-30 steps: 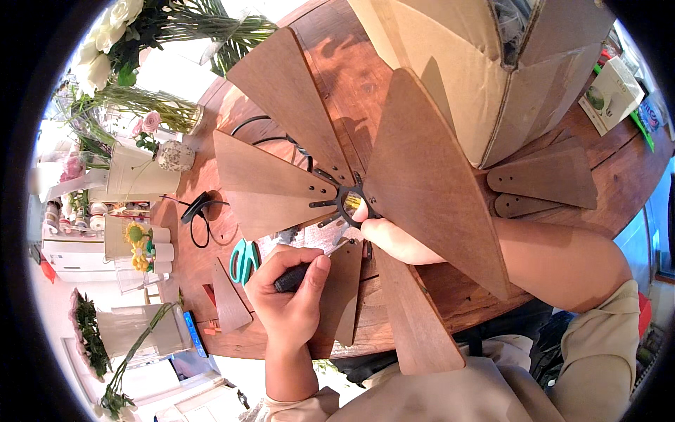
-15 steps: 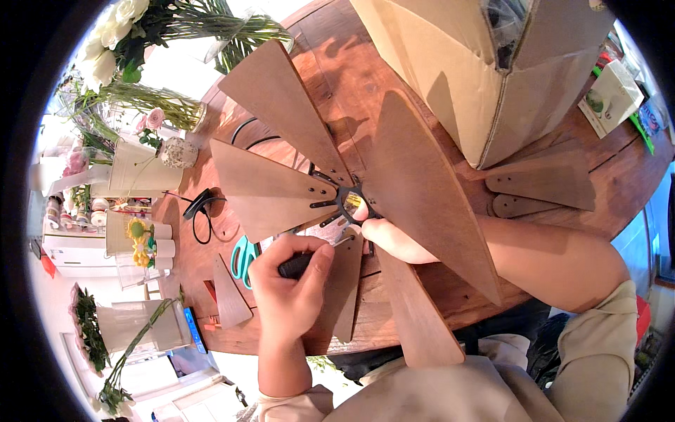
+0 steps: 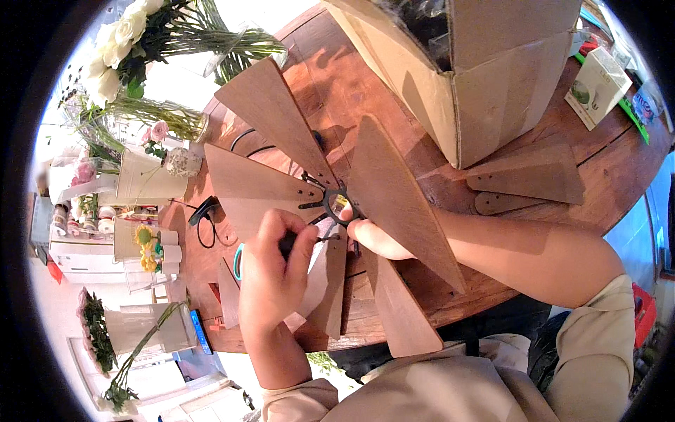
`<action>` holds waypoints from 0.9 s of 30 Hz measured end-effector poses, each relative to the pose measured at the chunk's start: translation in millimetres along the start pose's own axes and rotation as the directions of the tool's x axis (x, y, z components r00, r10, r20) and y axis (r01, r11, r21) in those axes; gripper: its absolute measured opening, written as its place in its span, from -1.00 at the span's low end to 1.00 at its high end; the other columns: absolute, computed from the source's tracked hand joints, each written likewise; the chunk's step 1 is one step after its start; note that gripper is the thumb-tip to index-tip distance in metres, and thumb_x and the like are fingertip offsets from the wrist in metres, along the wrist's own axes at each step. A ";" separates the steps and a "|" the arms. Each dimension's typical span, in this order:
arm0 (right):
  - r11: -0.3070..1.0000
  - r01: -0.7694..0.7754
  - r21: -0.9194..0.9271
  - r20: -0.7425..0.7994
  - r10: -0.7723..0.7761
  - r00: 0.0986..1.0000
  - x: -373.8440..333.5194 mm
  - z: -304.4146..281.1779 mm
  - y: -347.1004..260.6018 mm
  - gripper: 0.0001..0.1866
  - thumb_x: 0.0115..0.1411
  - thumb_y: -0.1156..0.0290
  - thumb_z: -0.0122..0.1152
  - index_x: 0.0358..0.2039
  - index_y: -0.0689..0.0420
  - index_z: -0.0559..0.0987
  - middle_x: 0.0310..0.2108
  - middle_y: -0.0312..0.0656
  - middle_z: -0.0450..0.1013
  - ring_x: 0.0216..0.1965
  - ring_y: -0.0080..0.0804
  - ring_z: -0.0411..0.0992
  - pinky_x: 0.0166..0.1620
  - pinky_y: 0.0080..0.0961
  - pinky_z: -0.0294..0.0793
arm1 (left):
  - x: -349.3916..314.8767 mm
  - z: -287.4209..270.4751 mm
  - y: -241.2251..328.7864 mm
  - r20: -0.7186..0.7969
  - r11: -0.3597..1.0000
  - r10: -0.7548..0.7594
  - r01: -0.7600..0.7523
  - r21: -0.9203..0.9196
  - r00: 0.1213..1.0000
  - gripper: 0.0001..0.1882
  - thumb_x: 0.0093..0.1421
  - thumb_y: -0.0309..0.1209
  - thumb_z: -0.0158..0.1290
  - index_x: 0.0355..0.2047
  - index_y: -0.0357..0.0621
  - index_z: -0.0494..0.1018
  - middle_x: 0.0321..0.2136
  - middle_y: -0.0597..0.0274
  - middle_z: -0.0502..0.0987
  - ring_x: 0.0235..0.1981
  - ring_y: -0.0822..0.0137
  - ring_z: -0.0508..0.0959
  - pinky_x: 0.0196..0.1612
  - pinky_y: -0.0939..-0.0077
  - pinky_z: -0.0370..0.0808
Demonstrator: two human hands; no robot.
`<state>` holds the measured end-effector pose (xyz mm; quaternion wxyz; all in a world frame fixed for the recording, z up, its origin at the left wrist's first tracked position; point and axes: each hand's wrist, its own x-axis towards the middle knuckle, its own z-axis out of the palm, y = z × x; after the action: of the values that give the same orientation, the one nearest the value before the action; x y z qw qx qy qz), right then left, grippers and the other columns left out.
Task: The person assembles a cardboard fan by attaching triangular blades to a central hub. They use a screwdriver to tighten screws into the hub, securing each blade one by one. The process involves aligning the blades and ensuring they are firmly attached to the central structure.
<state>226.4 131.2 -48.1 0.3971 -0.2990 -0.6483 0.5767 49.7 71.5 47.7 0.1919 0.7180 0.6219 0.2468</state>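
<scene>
Several brown wooden fan blades (image 3: 256, 186) fan out from a black hub ring (image 3: 328, 198) held above the wooden table. My right hand (image 3: 376, 238) reaches under the large right-hand blade (image 3: 401, 204) and grips the ring; a fingertip shows through its opening. In my left hand (image 3: 274, 278) is a black-handled screwdriver (image 3: 287, 244), closed in the fist. Its thin shaft points right, its tip close to the inner end of a lower blade (image 3: 329, 295). Whether the tip sits in a screw is too small to tell. Another blade (image 3: 397, 309) slants down toward my body.
A large open cardboard box (image 3: 492, 91) stands at the back right, with two loose blades (image 3: 531, 176) beside it. Teal scissors (image 3: 238, 261) lie partly behind my left hand. A black cable (image 3: 205, 211), flower stems (image 3: 225, 39) and vases (image 3: 140, 176) line the left side.
My left hand has shifted slightly left and turned, and the screwdriver's shaft now shows. The fan assembly and my right hand have moved slightly left in view.
</scene>
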 end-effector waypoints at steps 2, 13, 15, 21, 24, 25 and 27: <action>1.000 -0.026 -0.009 -0.025 0.026 0.999 -0.7 0.1 -0.7 -0.81 0.04 0.48 0.22 -0.57 0.38 0.55 -0.64 0.09 0.48 -0.56 -0.38 0.46 -0.41 -0.26 0.41 | -2.2 0.2 4.7 0.032 0.997 0.058 -0.060 0.053 0.998 -0.92 0.27 -0.65 0.07 -0.32 -0.30 0.37 -0.53 0.22 0.45 -0.51 0.44 0.41 -0.41 0.56 0.39; 0.984 -0.147 -0.099 0.012 0.149 0.989 -2.6 -4.3 -11.2 -0.87 0.08 0.51 0.24 -0.41 0.33 0.58 -0.51 0.08 0.54 -0.39 -0.20 0.56 -0.29 -0.29 0.50 | 0.0 -4.0 -0.3 0.005 0.952 0.183 -0.179 0.248 0.983 -0.95 0.26 -0.65 0.06 -0.30 -0.32 0.40 -0.51 0.10 0.52 -0.51 0.21 0.54 -0.38 0.42 0.47; 0.979 -0.176 -0.103 0.009 0.177 0.984 -2.6 -6.9 -13.7 -0.87 0.09 0.52 0.25 -0.36 0.31 0.59 -0.46 0.07 0.56 -0.35 -0.19 0.58 -0.26 -0.30 0.51 | 1.5 -8.3 -0.5 -0.005 0.952 0.144 -0.137 0.275 0.990 -0.96 0.29 -0.59 0.07 -0.34 -0.31 0.47 -0.61 0.18 0.51 -0.60 0.28 0.51 -0.47 0.41 0.44; 0.990 -0.131 0.055 0.065 0.128 0.990 0.2 0.8 0.6 -0.88 0.10 0.51 0.25 -0.33 0.24 0.56 -0.39 0.02 0.55 -0.32 -0.22 0.55 -0.23 -0.31 0.50 | -2.8 -21.1 -10.8 0.047 0.998 -0.014 0.017 -0.069 0.999 -0.92 0.32 -0.54 0.09 -0.28 -0.34 0.49 -0.56 0.22 0.53 -0.56 0.51 0.49 -0.49 0.57 0.42; 0.992 -0.030 -0.125 0.036 0.035 0.999 -4.1 1.3 -8.5 -0.88 0.09 0.52 0.25 -0.35 0.24 0.53 -0.40 0.00 0.53 -0.33 -0.25 0.52 -0.25 -0.31 0.50 | -10.5 -24.9 -22.4 0.043 0.956 -0.123 0.130 -0.263 0.991 -0.88 0.35 -0.50 0.08 -0.28 -0.34 0.50 -0.54 0.31 0.53 -0.56 0.56 0.48 -0.49 0.66 0.40; 0.996 -0.088 -0.010 0.060 0.089 0.994 -2.9 4.4 -9.8 -0.87 0.08 0.53 0.25 -0.34 0.25 0.53 -0.40 0.01 0.52 -0.33 -0.27 0.52 -0.26 -0.32 0.49 | -14.7 -23.8 -30.8 0.036 0.953 -0.117 0.122 -0.276 0.992 -0.88 0.36 -0.50 0.07 -0.27 -0.35 0.50 -0.53 0.30 0.54 -0.57 0.55 0.47 -0.50 0.66 0.39; 0.987 -0.111 0.115 0.050 0.106 0.993 -5.1 4.1 -13.6 -0.91 0.08 0.57 0.24 -0.39 0.31 0.53 -0.45 0.03 0.53 -0.36 -0.29 0.54 -0.30 -0.34 0.50 | -24.3 -19.4 -37.8 0.030 0.951 -0.115 0.119 -0.285 0.993 -0.88 0.37 -0.51 0.06 -0.26 -0.35 0.50 -0.52 0.28 0.54 -0.57 0.54 0.47 -0.51 0.66 0.38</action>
<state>226.4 122.7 -35.6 0.3677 -0.2974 -0.6045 0.6410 5.5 52.7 38.5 0.3121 0.6461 0.6199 0.3177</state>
